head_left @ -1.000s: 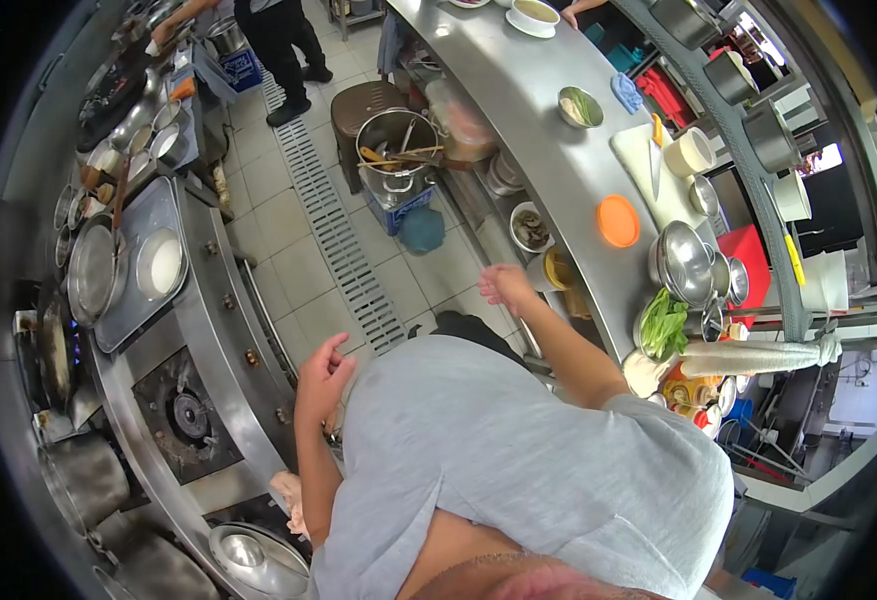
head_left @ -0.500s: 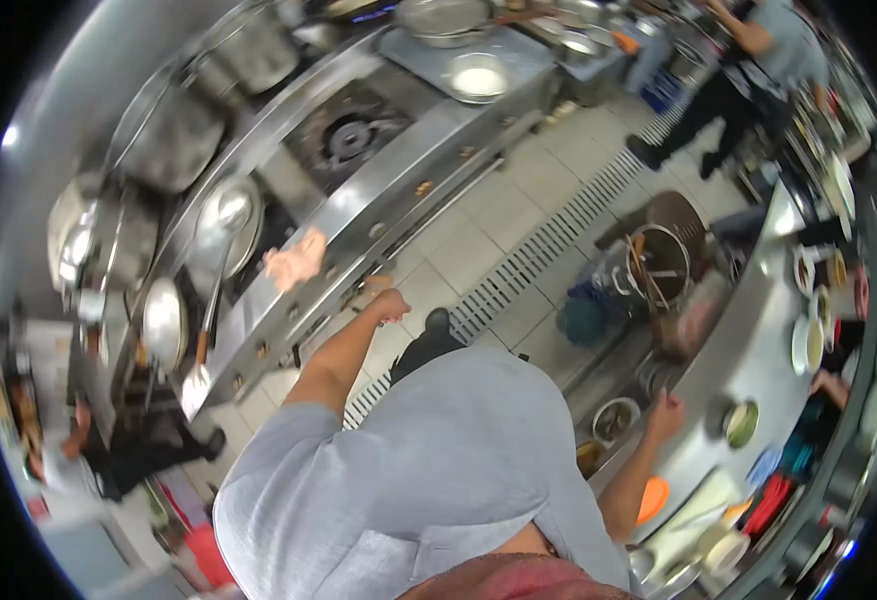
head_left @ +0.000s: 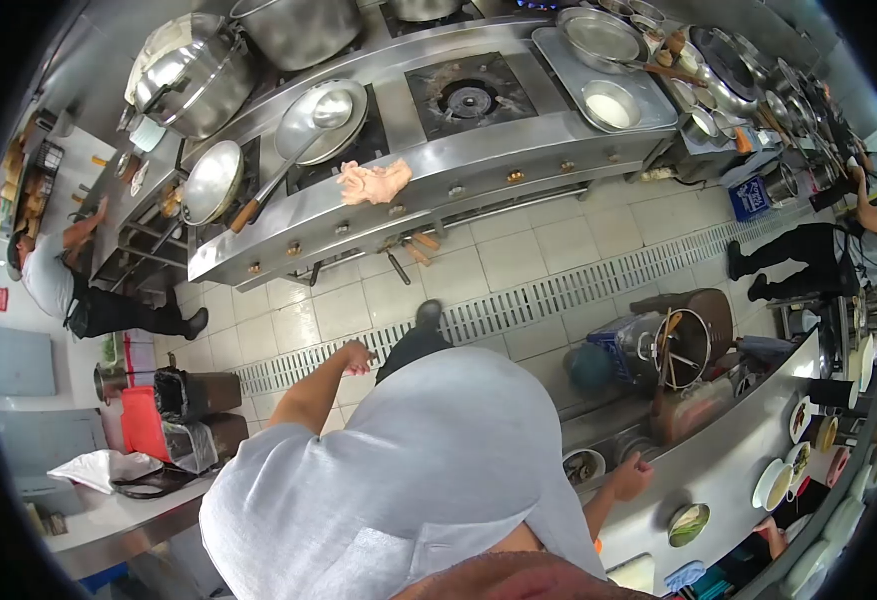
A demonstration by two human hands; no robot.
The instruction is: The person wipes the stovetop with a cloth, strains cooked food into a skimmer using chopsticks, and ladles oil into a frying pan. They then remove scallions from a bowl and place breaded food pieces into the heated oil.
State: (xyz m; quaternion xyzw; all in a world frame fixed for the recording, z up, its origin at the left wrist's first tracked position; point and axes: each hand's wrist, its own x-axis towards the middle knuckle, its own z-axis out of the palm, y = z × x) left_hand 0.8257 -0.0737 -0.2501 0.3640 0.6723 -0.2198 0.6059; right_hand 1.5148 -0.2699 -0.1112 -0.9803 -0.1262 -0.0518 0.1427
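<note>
My left hand [head_left: 357, 357] hangs in the air over the tiled floor, fingers curled in, with nothing seen in it. Ahead of it, a crumpled pinkish cloth [head_left: 374, 183] lies on the front edge of the steel stove [head_left: 429, 160]. My right hand [head_left: 632, 476] is closed in a loose fist beside the edge of the steel counter [head_left: 729, 450], and no object shows in it. The nearest things to that hand are a bowl with green food [head_left: 689, 525] on the counter and a metal pot [head_left: 584, 467] below the edge.
On the stove are a wok [head_left: 319, 118] with a ladle [head_left: 332, 108], a pan [head_left: 213, 184] and a large pot [head_left: 299, 30]. A floor drain grate [head_left: 519, 305] crosses the tiles. One person [head_left: 49, 280] stands at left, another [head_left: 819, 260] at right. Bins [head_left: 199, 395] stand at lower left.
My view has turned to the right and shows more of the stove and the left-hand bins. Both my hands have shifted a little and remain curled. The pink cloth still lies on the stove edge.
</note>
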